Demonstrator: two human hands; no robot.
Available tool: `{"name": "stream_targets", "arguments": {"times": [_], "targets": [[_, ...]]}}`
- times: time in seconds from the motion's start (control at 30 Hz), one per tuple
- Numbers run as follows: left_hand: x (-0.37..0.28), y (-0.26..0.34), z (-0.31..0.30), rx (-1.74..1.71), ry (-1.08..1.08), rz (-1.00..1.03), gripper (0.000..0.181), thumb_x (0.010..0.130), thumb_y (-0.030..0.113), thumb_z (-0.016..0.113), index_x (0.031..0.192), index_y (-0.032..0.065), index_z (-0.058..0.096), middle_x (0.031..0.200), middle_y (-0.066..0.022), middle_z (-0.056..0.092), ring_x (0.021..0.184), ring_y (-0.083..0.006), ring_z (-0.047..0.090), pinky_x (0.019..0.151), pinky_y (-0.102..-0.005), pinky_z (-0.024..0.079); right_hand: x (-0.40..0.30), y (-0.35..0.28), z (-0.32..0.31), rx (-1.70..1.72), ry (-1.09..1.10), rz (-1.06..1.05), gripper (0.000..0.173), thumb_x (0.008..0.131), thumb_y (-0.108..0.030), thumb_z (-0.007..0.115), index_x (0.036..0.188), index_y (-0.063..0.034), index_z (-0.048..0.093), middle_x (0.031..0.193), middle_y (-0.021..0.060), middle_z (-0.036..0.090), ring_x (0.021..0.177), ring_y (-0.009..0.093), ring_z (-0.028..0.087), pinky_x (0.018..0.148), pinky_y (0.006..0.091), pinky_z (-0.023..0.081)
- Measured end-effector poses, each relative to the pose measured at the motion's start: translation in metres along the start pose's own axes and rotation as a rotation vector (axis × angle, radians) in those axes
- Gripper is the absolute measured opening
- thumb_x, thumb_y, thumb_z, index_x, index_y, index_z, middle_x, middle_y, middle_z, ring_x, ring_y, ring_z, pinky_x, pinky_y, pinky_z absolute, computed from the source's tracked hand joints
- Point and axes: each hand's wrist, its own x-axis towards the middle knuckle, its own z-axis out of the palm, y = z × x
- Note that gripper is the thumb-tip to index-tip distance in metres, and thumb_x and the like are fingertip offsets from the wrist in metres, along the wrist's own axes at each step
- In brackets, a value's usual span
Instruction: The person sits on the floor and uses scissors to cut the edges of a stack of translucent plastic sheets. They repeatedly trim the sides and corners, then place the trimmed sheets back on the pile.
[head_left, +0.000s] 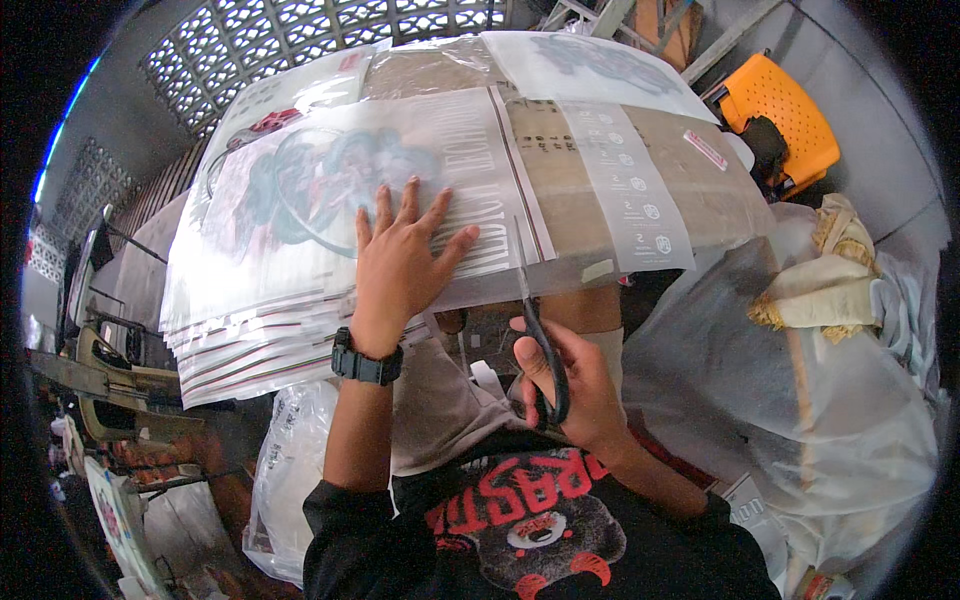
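Observation:
My left hand (409, 259) lies flat with spread fingers on the top sheet (315, 195) of a pile of translucent printed film sheets. That sheet bears a blurry blue-green and red design and large pale lettering. In my right hand (570, 375) is a pair of black-handled scissors (551, 352), their blades pointing away from me at the near right edge of the sheet, beside a dark printed stripe. Whether the blades are apart cannot be told. A narrow translucent strip with small white prints (630, 180) lies to the right, across a cardboard-brown surface.
Another printed sheet (592, 67) lies at the back right. An orange plastic chair (787, 120) stands beyond the right side. Plastic sheeting (810, 420) and a cream cloth (825, 292) are at the right. A clear plastic bag (289, 480) hangs low at the left.

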Motion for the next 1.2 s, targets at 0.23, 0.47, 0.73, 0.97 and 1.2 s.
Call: {"name": "stream_targets", "arguments": {"times": [0.23,0.47,0.73,0.97,1.2], "targets": [[0.001,0.0,0.001,-0.006,0.0,-0.007,0.06,0.091,0.058,0.047,0.134,0.0172,0.055,0.145,-0.0185,0.041,0.136,-0.0443,0.031,0.111,-0.0586,0.02,0.004,0.002,-0.001,-0.05,0.009,-0.033,0.058,0.093,-0.044,0.059,0.122,0.0046,0.052,0.058,-0.0005,0.05,0.043,0.008,0.048,0.039,0.0228,0.038],[0.001,0.001,0.002,-0.002,-0.013,-0.015,0.06,0.091,0.058,0.046,0.134,0.0175,0.055,0.145,-0.0183,0.041,0.136,-0.0442,0.031,0.111,-0.0588,0.019,0.001,0.0,-0.001,-0.058,0.031,0.018,0.037,0.091,-0.037,0.066,0.108,-0.0043,0.06,0.056,-0.0032,0.05,0.043,0.007,0.049,0.04,0.0238,0.039],[0.0,0.004,-0.002,-0.005,-0.007,-0.015,0.085,0.075,0.076,0.054,0.134,0.0151,0.055,0.145,-0.02,0.041,0.137,-0.0435,0.03,0.111,-0.0586,0.019,-0.001,0.002,-0.002,-0.125,0.01,-0.017,0.048,0.092,-0.036,0.063,0.125,-0.004,0.052,0.056,-0.0033,0.049,0.045,0.006,0.05,0.041,0.0232,0.04],[0.0,0.006,-0.001,-0.021,0.016,-0.028,0.093,0.066,0.078,0.06,0.134,0.015,0.055,0.145,-0.0197,0.041,0.138,-0.0427,0.03,0.112,-0.0574,0.019,0.002,0.001,0.001,-0.163,0.06,-0.095,0.07,0.09,-0.037,0.065,0.146,-0.0075,0.034,0.054,-0.0016,0.05,0.044,0.008,0.05,0.042,0.0259,0.042],[-0.001,0.007,-0.004,-0.027,0.018,-0.034,0.093,0.066,0.077,0.062,0.134,0.0147,0.055,0.145,-0.0195,0.042,0.137,-0.0422,0.031,0.112,-0.0578,0.019,0.015,-0.007,0.005,-0.165,0.071,-0.108,0.066,0.092,-0.036,0.063,0.142,-0.0021,0.039,0.059,-0.0026,0.045,0.046,0.005,0.045,0.039,0.0226,0.039]]}}
